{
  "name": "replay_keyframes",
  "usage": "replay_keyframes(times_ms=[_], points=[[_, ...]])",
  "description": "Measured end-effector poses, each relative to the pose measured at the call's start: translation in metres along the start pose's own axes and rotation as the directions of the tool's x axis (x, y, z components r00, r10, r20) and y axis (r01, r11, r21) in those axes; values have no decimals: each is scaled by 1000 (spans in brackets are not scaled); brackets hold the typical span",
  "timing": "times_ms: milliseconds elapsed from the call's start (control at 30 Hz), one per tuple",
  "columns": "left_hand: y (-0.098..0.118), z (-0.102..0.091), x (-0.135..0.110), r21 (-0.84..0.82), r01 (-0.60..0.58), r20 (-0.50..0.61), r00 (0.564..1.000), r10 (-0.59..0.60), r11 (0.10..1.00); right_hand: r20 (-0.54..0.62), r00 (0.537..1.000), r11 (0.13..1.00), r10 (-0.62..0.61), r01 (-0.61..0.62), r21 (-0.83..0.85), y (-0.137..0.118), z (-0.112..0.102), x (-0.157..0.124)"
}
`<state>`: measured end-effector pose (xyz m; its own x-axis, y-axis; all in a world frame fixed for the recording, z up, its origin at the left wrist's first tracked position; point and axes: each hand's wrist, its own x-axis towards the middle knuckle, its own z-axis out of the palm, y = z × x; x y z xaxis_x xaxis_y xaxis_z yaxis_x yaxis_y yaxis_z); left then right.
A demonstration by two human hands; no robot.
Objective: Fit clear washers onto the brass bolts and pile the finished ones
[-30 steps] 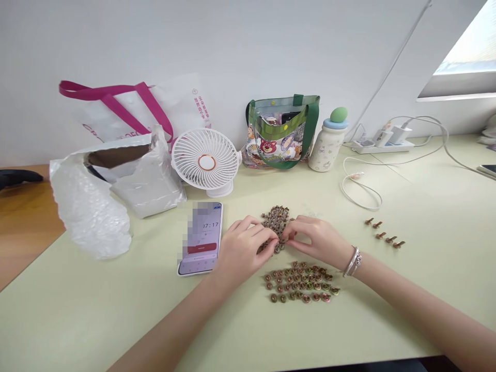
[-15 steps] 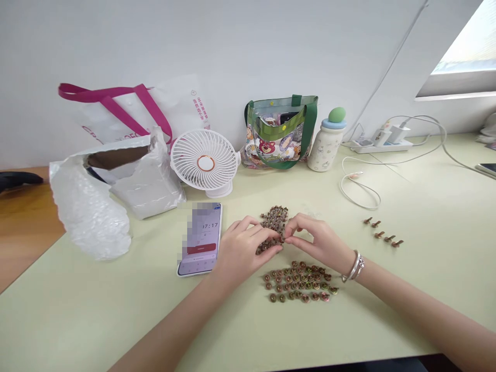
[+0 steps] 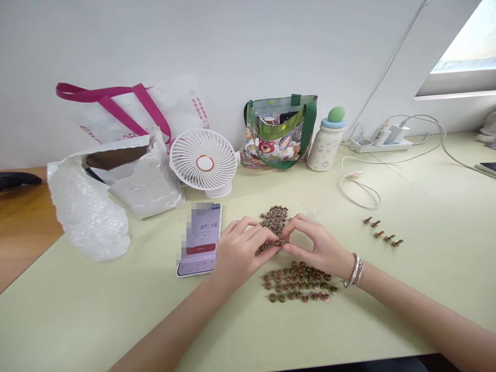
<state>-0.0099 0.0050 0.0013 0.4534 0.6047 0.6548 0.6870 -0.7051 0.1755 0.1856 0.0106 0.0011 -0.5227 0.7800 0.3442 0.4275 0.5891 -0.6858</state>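
My left hand (image 3: pixel 242 245) is closed, its thumb and forefinger pinching a small brass-coloured screw (image 3: pixel 279 243). From the other side my right hand (image 3: pixel 318 245) grips the same screw between thumb and forefinger, with two silver bracelets at its wrist. Fingers cover most of the screw. Just behind both hands lies a pile of similar small metal pieces (image 3: pixel 274 217), partly hidden by the left fingers. Nearer the front, rows of screws with washers (image 3: pixel 295 285) are set out on the table. Several bare screws (image 3: pixel 389 238) lie apart on the right.
A phone (image 3: pixel 199 248) showing a timer lies left of my hands on the pale green table (image 3: pixel 135 310). Behind stand a white fan (image 3: pixel 205 163), a picture bag (image 3: pixel 277 139) and a bottle (image 3: pixel 325 147). A bubble-wrap pouch (image 3: pixel 93 217) sits left; a power strip (image 3: pixel 382 146) with cables is back right.
My right thumb and forefinger have shifted slightly and now meet the screw at my left fingertips, where it shows more clearly. The phone's timer has advanced by a second.
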Motion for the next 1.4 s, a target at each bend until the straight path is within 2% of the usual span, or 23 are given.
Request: replay_keyframes(times_ms=[133,333,500,700,933,1167,1267,1400], points=[[0,-1,0,6,-17,12,1000,17,1000,1,1000,999,5,-5,-42,0,0,0],[-2,0,0,-5,35,65,997,-35,999,-20,1000,997,2,-4,-73,1,-2,1],[-1,0,0,-5,48,82,995,-47,999,-37,997,985,-62,55,-165,2,-2,0],[-2,1,0,-16,28,112,993,-26,999,6,990,936,-143,137,-326,7,-3,-1],[-1,1,0,-41,23,125,992,-18,999,28,990,930,-139,140,-341,9,-4,-1],[-1,1,1,-10,29,85,996,-28,1000,23,988,924,-150,148,-353,6,-5,-1],[-1,0,1,-7,42,93,995,-41,999,4,988,912,-154,143,-384,13,-10,0],[1,-1,2,-6,43,83,996,-42,999,-57,992,873,-110,69,-483,34,-23,2]])
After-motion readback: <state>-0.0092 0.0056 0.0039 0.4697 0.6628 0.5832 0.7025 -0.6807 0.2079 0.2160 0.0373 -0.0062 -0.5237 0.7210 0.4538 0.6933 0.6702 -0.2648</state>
